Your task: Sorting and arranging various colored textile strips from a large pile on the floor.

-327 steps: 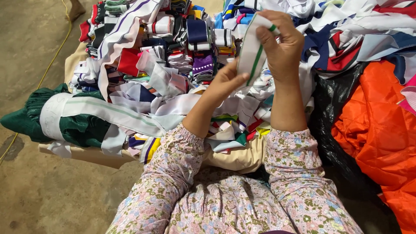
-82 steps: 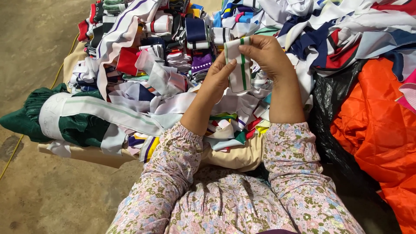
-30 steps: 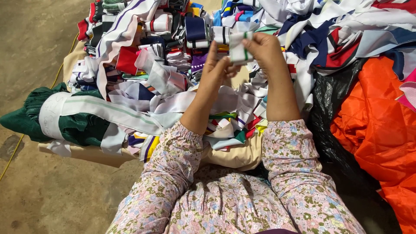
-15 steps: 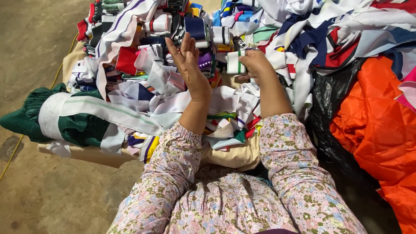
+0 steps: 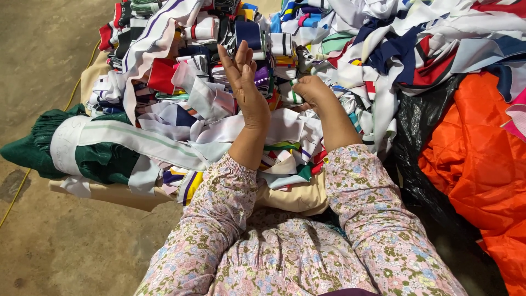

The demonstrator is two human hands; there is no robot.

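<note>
My left hand (image 5: 247,87) is raised above the heap of cloth strips, fingers straight and slightly apart, holding nothing. My right hand (image 5: 313,92) is down on the heap, fingers closed around a small folded white strip with a green stripe (image 5: 294,91). The heap (image 5: 219,109) is made of white, navy, red, purple and striped strips, some folded into small bundles. Both arms wear floral sleeves.
A dark green cloth bundle wrapped with a white band (image 5: 76,148) lies at the left edge of the heap. Orange fabric (image 5: 476,164) and a black plastic bag (image 5: 422,142) fill the right side. Beige cloth (image 5: 296,197) lies under the heap. Concrete floor (image 5: 44,66) is at left.
The hands had been folding the white-green strip held up together. They parted: the left hand let go and lifted open, the right hand lowered the folded strip onto the heap.
</note>
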